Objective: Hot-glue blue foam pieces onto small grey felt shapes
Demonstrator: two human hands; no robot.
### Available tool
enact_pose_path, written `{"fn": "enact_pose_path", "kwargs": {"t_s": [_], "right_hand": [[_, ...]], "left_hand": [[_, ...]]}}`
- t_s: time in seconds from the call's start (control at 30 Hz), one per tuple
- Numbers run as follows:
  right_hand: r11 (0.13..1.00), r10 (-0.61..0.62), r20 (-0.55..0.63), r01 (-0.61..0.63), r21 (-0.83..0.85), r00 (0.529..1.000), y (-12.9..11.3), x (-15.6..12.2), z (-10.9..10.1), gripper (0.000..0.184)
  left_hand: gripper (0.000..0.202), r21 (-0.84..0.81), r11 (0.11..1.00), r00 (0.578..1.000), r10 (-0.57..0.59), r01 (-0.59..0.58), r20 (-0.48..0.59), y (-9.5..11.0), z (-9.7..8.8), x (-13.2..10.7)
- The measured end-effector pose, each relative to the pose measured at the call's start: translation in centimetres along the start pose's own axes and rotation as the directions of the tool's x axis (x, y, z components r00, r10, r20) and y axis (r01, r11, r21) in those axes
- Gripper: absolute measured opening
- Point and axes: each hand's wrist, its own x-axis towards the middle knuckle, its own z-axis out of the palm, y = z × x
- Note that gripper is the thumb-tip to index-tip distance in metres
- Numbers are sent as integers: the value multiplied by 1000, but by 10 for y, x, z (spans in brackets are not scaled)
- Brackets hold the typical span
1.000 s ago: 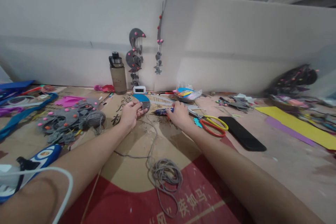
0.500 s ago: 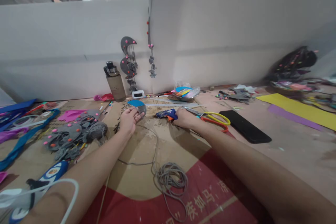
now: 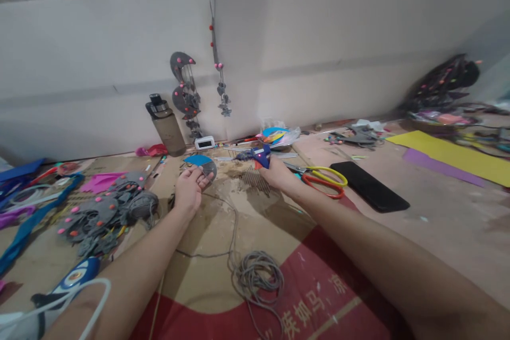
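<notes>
My left hand [image 3: 189, 187] rests on the cardboard with its fingers pinched on a round grey and blue felt piece [image 3: 201, 163]. A grey cord [image 3: 235, 226] runs from that piece back to a loose coil [image 3: 256, 273] near me. My right hand [image 3: 276, 173] is closed round a blue glue gun [image 3: 257, 155], lifted off the cardboard with its nozzle pointing left toward the felt piece.
Yellow and red scissors [image 3: 322, 178] and a black phone [image 3: 368, 185] lie right of my right hand. A heap of grey felt shapes with pink dots [image 3: 99, 210] sits left. A brown bottle [image 3: 166, 126] and a small white clock [image 3: 204, 143] stand by the white wall.
My right hand has picked the glue gun up from the cardboard and raised it. The left hand stays on the felt piece. The view has shifted slightly.
</notes>
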Motion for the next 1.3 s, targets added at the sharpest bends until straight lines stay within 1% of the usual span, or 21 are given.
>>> {"fn": "enact_pose_path", "kwargs": {"t_s": [0.07, 0.1, 0.13, 0.23, 0.3, 0.4, 0.53, 0.67, 0.87, 1.0, 1.07, 1.13, 1.23, 1.3], "right_hand": [[998, 0, -76, 5, 69, 997, 2, -3, 6, 28], [995, 6, -90, 3, 100, 996, 3, -5, 9, 29], [992, 8, -87, 3, 128, 996, 3, -8, 12, 29], [981, 4, -24, 1, 196, 1000, 4, -14, 20, 22], [969, 33, 6, -33, 244, 999, 5, -15, 24, 19], [938, 58, -1, -54, 341, 998, 8, -15, 29, 19], [920, 1, -26, 9, 392, 1000, 9, -16, 31, 20], [906, -54, -49, 70, 417, 997, 6, -19, 31, 22], [913, -105, -117, 143, 383, 987, 2, -23, 31, 30], [931, -204, -162, 242, 272, 965, -3, -27, 30, 32], [934, -257, -139, 283, 217, 956, -5, -28, 28, 31], [931, -308, -91, 320, 178, 947, -9, -27, 25, 29], [904, -398, -98, 408, 130, 912, -21, -20, 13, 26], [847, -498, -95, 507, 159, 862, -37, -11, 1, 26]], "left_hand": [[18, 0, 1000, 1000, -1, 1, -5, 1, 1, 0], [18, 1, 1000, 1000, -1, 1, -9, 1, 2, -1], [18, 5, 1000, 1000, 0, 0, -13, 2, 3, -1], [19, 14, 1000, 1000, 7, -7, 4, 0, 4, -3], [20, 14, 1000, 999, 11, -11, 31, -2, 4, -5], [19, 5, 1000, 999, 12, -12, 44, -4, 3, -6], [16, -17, 1000, 1000, 24, -23, 10, -4, 1, -5], [13, -26, 999, 999, 39, -39, 4, -2, 1, -4], [15, -5, 997, 997, 73, -73, -16, -4, 4, -4], [17, 13, 996, 996, 86, -86, 5, -5, 4, -1], [17, 22, 997, 997, 76, -76, 4, -5, 4, 0], [18, 35, 997, 998, 67, -68, 21, -5, 4, 1], [17, 45, 996, 996, 81, -83, 40, -5, 3, 4], [16, 49, 996, 996, 67, -70, 58, -5, 2, 7]]}}
